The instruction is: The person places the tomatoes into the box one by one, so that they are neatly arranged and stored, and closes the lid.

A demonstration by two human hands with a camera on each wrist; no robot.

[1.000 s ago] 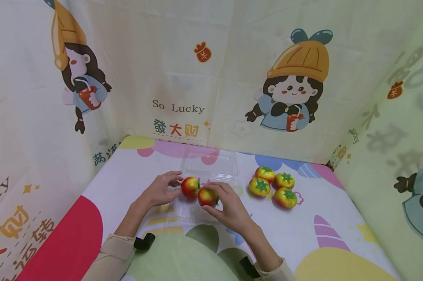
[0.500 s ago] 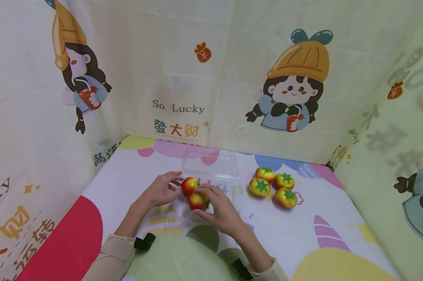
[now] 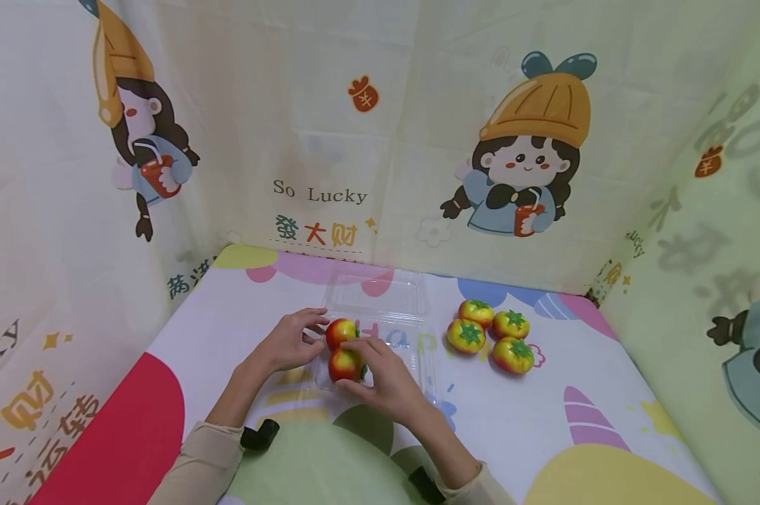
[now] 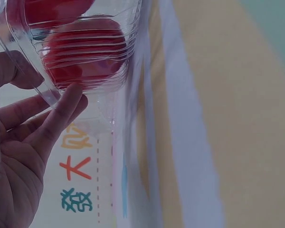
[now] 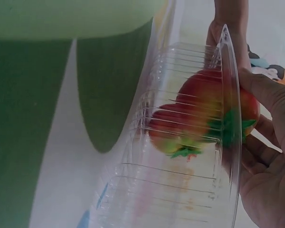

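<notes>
A clear plastic clamshell box (image 3: 425, 368) lies on the table with its lid folded back. My left hand (image 3: 288, 342) pinches its left rim, thumb over the edge and fingers along the outer wall (image 4: 92, 35). Inside, against the left end, sits one red-yellow tomato (image 3: 340, 332) with a green leafy top. My right hand (image 3: 384, 375) grips a second tomato (image 3: 344, 365) between thumb and fingers, over the front left part of the box. In the right wrist view this held tomato (image 5: 249, 107) overlaps the rim, and its green top faces the palm.
Several more tomatoes (image 3: 467, 337) stand grouped on the table to the right of the box. The transparent lid (image 3: 380, 294) lies behind the box, near the printed back curtain (image 3: 241, 126). Printed curtains also hang on both sides.
My right hand has carried its tomato left and slightly toward me, from beside the first tomato to in front of it. My left hand has stayed at the rim.
</notes>
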